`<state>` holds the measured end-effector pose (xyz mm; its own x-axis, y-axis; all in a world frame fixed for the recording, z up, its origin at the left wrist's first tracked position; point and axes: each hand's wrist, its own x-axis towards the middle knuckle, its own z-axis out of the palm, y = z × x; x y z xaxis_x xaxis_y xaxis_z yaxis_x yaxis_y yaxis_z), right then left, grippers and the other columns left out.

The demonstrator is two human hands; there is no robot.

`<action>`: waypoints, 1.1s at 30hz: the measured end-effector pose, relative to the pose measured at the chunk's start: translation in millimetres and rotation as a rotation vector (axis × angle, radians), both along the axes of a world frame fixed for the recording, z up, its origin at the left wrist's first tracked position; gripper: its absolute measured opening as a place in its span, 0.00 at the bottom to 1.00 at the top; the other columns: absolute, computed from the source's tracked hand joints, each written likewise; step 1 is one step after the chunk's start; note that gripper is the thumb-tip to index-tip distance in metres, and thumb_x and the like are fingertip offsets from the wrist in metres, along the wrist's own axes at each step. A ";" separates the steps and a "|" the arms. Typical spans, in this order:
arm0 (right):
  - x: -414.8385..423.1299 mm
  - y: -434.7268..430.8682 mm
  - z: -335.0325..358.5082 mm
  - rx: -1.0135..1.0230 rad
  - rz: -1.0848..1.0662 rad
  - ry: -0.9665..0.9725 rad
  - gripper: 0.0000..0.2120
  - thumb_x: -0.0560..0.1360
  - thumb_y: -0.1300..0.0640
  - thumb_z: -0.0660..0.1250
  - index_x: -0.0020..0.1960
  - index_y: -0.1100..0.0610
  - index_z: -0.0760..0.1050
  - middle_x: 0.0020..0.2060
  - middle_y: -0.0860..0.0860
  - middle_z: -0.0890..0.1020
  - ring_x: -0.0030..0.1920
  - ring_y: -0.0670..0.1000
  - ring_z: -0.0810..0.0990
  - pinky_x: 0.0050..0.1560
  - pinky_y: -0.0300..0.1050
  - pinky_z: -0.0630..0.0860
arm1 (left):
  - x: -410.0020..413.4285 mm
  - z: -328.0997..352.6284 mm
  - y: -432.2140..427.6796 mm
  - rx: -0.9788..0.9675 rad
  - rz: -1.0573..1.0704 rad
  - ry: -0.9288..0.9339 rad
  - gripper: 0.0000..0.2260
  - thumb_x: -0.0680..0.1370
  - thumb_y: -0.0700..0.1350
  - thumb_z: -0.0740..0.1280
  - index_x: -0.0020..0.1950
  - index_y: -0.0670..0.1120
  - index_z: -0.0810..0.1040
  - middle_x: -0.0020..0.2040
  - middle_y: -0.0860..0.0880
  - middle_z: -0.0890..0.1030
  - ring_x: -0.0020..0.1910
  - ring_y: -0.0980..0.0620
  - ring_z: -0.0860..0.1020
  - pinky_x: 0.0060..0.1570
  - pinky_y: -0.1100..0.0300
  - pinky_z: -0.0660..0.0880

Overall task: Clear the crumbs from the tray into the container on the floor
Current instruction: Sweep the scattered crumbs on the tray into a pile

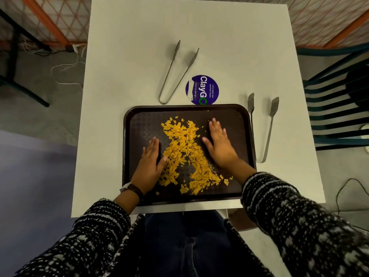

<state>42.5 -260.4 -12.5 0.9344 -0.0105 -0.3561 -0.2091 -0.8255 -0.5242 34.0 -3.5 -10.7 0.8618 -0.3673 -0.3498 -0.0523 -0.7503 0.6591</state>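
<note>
On the tray at the tabletop's near edge, left hand and right hand lay flat, grips apart, flanking crumbs; bare tray floor lined both side rims.

A round purple sticker on the white table reads "ClayGo", "Clean as you go".

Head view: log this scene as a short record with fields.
tray: dark, on the white table, at its near edge
crumbs: yellow-orange pile mid-tray, some scattered toward the near rim
left hand: flat on the tray, left of the pile, thumb at the crumbs
right hand: flat on the tray, right of the pile
far tongs: metal, beyond the tray, untouched
side tongs: metal, right of the tray, untouched
sticker: round, purple, at the tray's far rim
container: not clearly in view
</note>
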 end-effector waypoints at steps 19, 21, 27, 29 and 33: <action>-49.2 29.6 8.4 0.111 0.140 -0.009 0.30 0.80 0.49 0.54 0.76 0.58 0.47 0.77 0.52 0.48 0.75 0.45 0.42 0.77 0.47 0.42 | 41.4 3.8 -24.8 0.041 -0.104 -0.076 0.28 0.81 0.53 0.51 0.76 0.46 0.44 0.78 0.48 0.45 0.75 0.55 0.41 0.73 0.58 0.38; -54.1 23.4 8.9 0.106 0.091 -0.004 0.29 0.80 0.49 0.54 0.76 0.58 0.47 0.77 0.53 0.48 0.75 0.45 0.43 0.76 0.46 0.42 | 55.5 1.4 -33.9 0.065 -0.149 -0.082 0.28 0.81 0.53 0.51 0.76 0.46 0.45 0.78 0.48 0.44 0.75 0.54 0.40 0.72 0.57 0.38; -72.3 10.8 7.3 0.112 -0.009 0.008 0.30 0.80 0.48 0.53 0.76 0.57 0.47 0.77 0.51 0.48 0.76 0.47 0.44 0.76 0.45 0.41 | 76.5 -12.1 -47.6 0.135 -0.162 -0.076 0.29 0.81 0.53 0.52 0.76 0.43 0.44 0.78 0.44 0.44 0.76 0.49 0.41 0.73 0.55 0.36; -77.1 9.2 4.1 0.097 -0.010 0.011 0.29 0.80 0.48 0.53 0.76 0.57 0.47 0.77 0.51 0.48 0.76 0.47 0.44 0.76 0.45 0.41 | 71.9 -13.7 -49.5 0.129 -0.160 -0.080 0.29 0.80 0.53 0.52 0.76 0.44 0.44 0.77 0.45 0.45 0.76 0.50 0.41 0.73 0.55 0.36; -76.1 7.3 2.3 0.084 0.023 0.004 0.29 0.80 0.48 0.53 0.76 0.57 0.47 0.77 0.52 0.49 0.76 0.46 0.44 0.76 0.45 0.41 | 51.0 -12.8 -51.1 0.057 -0.295 -0.061 0.28 0.81 0.52 0.52 0.76 0.45 0.43 0.77 0.47 0.46 0.76 0.52 0.42 0.73 0.57 0.37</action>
